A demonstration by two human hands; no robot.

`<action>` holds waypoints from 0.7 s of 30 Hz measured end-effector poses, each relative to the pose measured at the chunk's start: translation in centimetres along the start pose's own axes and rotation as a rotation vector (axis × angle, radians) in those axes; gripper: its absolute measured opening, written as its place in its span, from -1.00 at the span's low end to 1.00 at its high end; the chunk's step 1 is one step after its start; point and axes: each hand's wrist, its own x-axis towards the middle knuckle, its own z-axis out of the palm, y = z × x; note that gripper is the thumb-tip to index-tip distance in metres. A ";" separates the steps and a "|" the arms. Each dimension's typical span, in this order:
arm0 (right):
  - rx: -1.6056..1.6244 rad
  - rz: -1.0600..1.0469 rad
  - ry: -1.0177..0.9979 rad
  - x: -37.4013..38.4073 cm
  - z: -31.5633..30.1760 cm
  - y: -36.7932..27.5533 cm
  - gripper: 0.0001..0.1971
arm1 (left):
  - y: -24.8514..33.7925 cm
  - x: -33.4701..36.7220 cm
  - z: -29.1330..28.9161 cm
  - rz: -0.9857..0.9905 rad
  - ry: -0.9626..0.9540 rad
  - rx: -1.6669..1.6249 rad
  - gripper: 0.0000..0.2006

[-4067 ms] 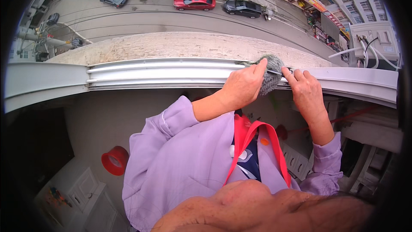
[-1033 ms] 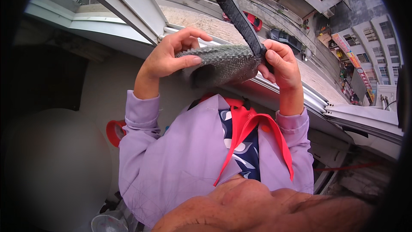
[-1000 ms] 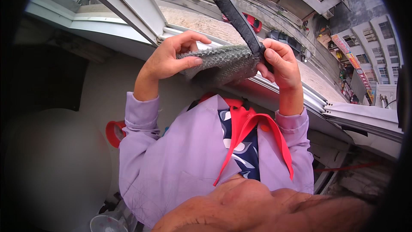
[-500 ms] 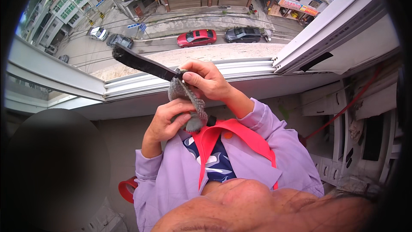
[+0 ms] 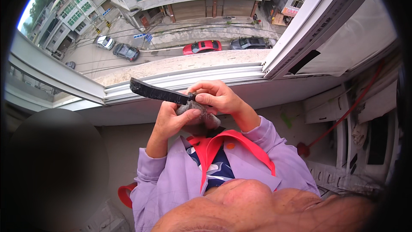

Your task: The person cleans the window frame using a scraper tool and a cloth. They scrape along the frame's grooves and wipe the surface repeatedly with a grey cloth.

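Observation:
In front of my chest, just inside the open window, both hands hold a long flat black bar (image 5: 158,92) with a grey fluffy cloth cover (image 5: 211,121) bunched at its near end. The bar's free end points left, toward the window track. My left hand (image 5: 169,119) is closed round the grey cover, thumb on top, just under the bar. Close beside it, my right hand (image 5: 219,98) pinches the spot where bar and cover meet. My fingers hide part of the cover, and what lies inside it cannot be seen.
White sliding-window tracks (image 5: 184,77) run just beyond my hands, with a rough outer ledge (image 5: 171,66) and a street far below. A window frame (image 5: 315,23) stands at the right. A red pole (image 5: 343,108) leans there, and a red round object (image 5: 125,194) lies low left.
The bar has swung down and now lies flatter, its free end lower. My right hand has come down closer to my left, and the grey cover looks more bunched. The view has tilted slightly.

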 end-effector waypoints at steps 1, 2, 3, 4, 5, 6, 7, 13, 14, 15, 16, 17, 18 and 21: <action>-0.036 -0.011 0.021 -0.2 0.1 -0.2 -0.74 | 0.4 -0.1 0.2 -0.037 0.030 0.065 -0.68; -0.071 -0.022 0.042 -0.4 0.3 -0.4 -0.72 | 1.1 -0.3 0.4 -0.075 0.061 0.130 -0.73; -0.106 -0.033 0.062 -0.6 0.3 -0.5 -0.70 | 1.7 -0.5 0.5 -0.113 0.092 0.194 -0.79; -0.127 -0.040 0.092 -0.8 0.2 -0.4 -0.68 | 2.0 -0.6 0.6 -0.115 0.140 0.201 -0.82; -0.097 -0.063 0.140 -1.1 0.3 -0.1 -0.68 | 2.3 -0.7 0.7 -0.117 0.189 0.207 -0.84; -0.067 -0.086 0.188 -1.4 0.3 0.2 -0.69 | 2.7 -0.8 0.4 -0.130 0.194 0.147 -0.87; -0.035 -0.107 0.237 -1.6 0.1 0.8 -0.69 | 2.7 -1.0 0.1 -0.094 0.192 0.060 -0.90; 0.087 -0.222 0.135 -3.1 -0.8 2.5 -0.78 | 3.8 -1.0 -1.0 -0.086 0.300 -0.278 -0.92; -0.063 -0.168 0.174 -3.0 -0.3 2.5 -0.78 | 3.5 -0.9 -1.3 -0.083 0.308 -0.297 -0.91; -0.208 -0.152 0.197 -2.8 0.1 2.7 -0.75 | 3.6 -0.8 -1.4 -0.070 0.338 -0.305 -0.91; -0.205 -0.118 0.170 -2.8 0.0 2.9 -0.72 | 3.7 -0.6 -1.3 -0.058 0.363 -0.310 -0.91; -0.201 -0.084 0.144 -2.8 0.0 2.9 -0.67 | 3.9 -0.4 -1.1 -0.047 0.388 -0.316 -0.92; -0.161 -0.077 0.102 -2.7 0.1 2.6 -0.62 | 4.1 -0.3 -1.0 -0.045 0.403 -0.318 -0.92; -0.057 -0.012 -0.067 -1.8 0.9 1.8 -0.28 | 5.0 0.1 -1.6 -0.035 0.339 -0.289 -0.92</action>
